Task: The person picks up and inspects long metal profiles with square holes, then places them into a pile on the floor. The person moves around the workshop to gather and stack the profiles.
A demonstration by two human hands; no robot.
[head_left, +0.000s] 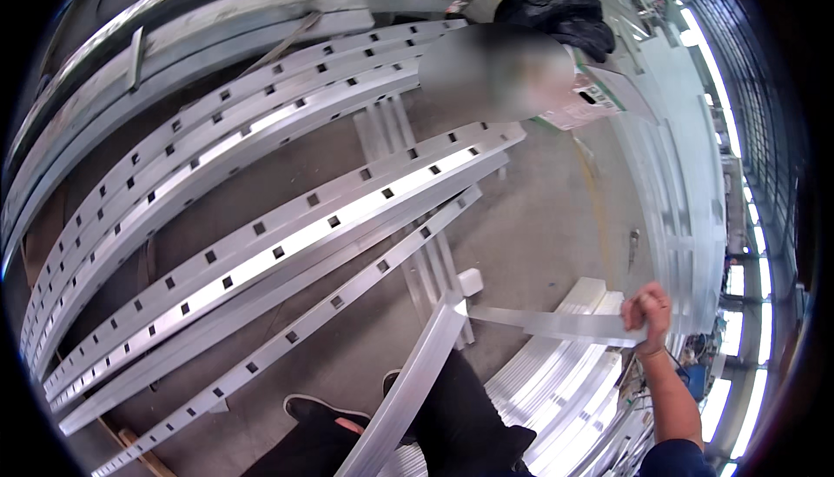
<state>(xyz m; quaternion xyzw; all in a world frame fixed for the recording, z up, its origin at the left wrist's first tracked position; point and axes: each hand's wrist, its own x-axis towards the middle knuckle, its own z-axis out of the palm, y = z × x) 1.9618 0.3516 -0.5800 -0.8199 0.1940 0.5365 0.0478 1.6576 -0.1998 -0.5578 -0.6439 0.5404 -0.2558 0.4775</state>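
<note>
My right hand (649, 314) is raised at the right, closed on the end of a translucent film strip (569, 327). The strip stretches leftward to the upper end of a silver aluminium profile (408, 381). This profile slants up in front of my legs from the lower edge. Only a small part of my left hand (350, 425) shows, against the profile's left side; its fingers seem to grip the profile, with most of the hand hidden behind it.
Long aluminium profiles with square holes (333, 221) lie across supports (423, 273) at the left. Beside my legs is a stack of silver profiles (556, 381). A printed carton (584, 103) and a black plastic bag (556, 16) stand at the far side, next to a blurred patch.
</note>
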